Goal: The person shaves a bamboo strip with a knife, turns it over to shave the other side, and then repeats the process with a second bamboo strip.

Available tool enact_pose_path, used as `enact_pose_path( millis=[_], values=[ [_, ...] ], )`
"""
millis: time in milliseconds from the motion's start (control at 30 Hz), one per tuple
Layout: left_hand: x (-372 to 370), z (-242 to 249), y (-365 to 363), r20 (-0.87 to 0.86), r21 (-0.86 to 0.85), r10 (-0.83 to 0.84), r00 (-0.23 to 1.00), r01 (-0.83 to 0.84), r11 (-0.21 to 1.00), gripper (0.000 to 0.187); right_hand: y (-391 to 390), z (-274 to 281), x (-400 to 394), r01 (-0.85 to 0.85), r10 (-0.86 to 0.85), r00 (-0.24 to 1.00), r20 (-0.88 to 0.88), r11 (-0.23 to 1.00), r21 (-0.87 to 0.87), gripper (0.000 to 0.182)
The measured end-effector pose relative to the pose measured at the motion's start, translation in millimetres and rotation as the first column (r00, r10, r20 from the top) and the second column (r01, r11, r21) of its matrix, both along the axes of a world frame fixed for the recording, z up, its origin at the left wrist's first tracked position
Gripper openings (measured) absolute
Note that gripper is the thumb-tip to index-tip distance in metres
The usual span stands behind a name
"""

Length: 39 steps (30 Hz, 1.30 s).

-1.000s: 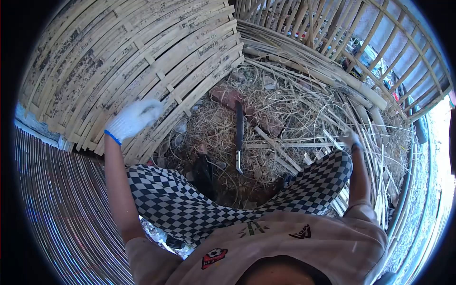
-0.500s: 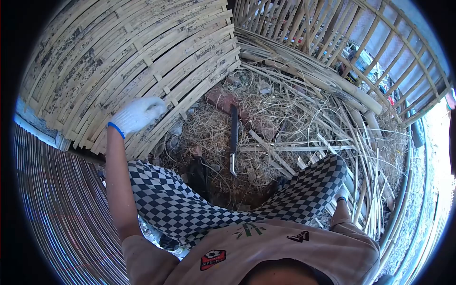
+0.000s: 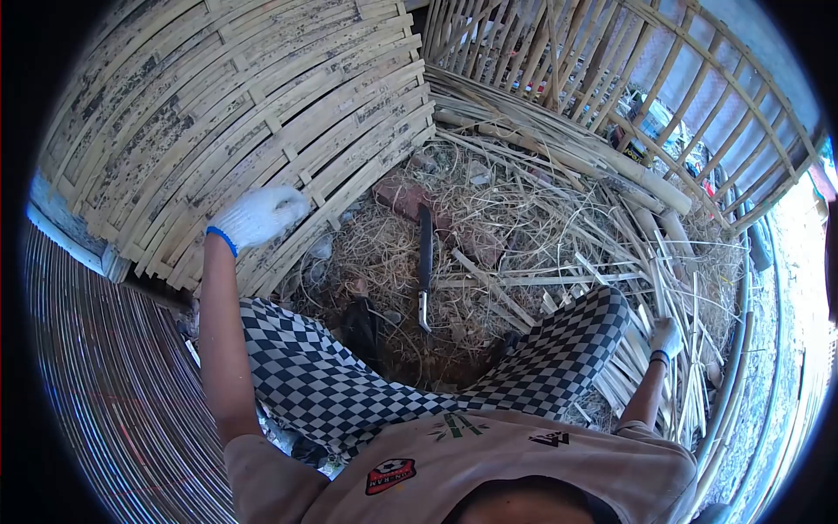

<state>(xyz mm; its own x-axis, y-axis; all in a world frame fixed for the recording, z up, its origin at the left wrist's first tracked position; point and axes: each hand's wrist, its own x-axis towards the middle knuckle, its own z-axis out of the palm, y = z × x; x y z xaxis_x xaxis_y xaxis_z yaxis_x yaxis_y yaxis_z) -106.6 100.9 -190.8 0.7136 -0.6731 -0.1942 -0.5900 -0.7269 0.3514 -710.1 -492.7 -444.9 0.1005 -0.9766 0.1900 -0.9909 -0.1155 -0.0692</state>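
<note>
My left hand (image 3: 262,216), in a white knit glove with a blue cuff, is against the face of a woven bamboo panel (image 3: 288,105). Its fingers are curled in, and what they hold, if anything, is hidden. Out past my right knee, my right hand (image 3: 666,339), also gloved, is closed around a pale bamboo strip (image 3: 660,293) among the loose strips. Between my knees a long knife (image 3: 426,253) with a dark blade lies across straw and a reddish brick-like block (image 3: 403,198).
Split bamboo strips (image 3: 559,144) and thicker poles are heaped at the back and right. A bamboo slat fence (image 3: 698,96) stands behind them. Straw and shavings (image 3: 367,240) cover the ground. Dark ribbed sheeting (image 3: 96,367) lies at the left.
My right hand has come out from beside my right knee, moving away from me to the right onto the bamboo strips. My left hand stays at the panel. The view has shifted slightly.
</note>
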Motion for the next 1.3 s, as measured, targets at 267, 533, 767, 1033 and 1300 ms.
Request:
enact_pose_path(
  millis=[267, 533, 767, 1033, 1300],
  values=[
    [-3, -2, -5, 0.012, 0.005, -0.009, 1.000, 0.009, 1.000, 0.036, 19, 108, -4, -0.186, 0.209, 0.969, 0.130, 0.967, -0.172, 0.028],
    [-4, -3, -3, -0.019, -0.068, -0.020, 1.000, 0.019, 0.997, 0.042, 3, 155, 80, -0.385, 0.472, 0.832, 0.292, 0.870, -0.308, 0.024],
    [1, -6, 5, -0.021, -0.033, -0.004, 1.000, 0.004, 0.999, 0.044, 38, 207, 188, -0.246, 0.557, 0.776, 0.297, 0.700, -0.670, 0.025],
    [-1, -8, 17, -0.035, -0.043, 0.013, 0.999, -0.014, 0.999, 0.046, 34, 326, 293, -0.091, 0.592, 0.750, 0.294, 0.533, -0.841, 0.017],
    [-6, 6, 5, 0.153, -0.208, 0.017, 0.988, 0.016, 0.978, 0.048, 157, 404, 374, -0.574, 0.919, 0.166, 0.358, 0.385, -0.722, 0.041]
  ],
)
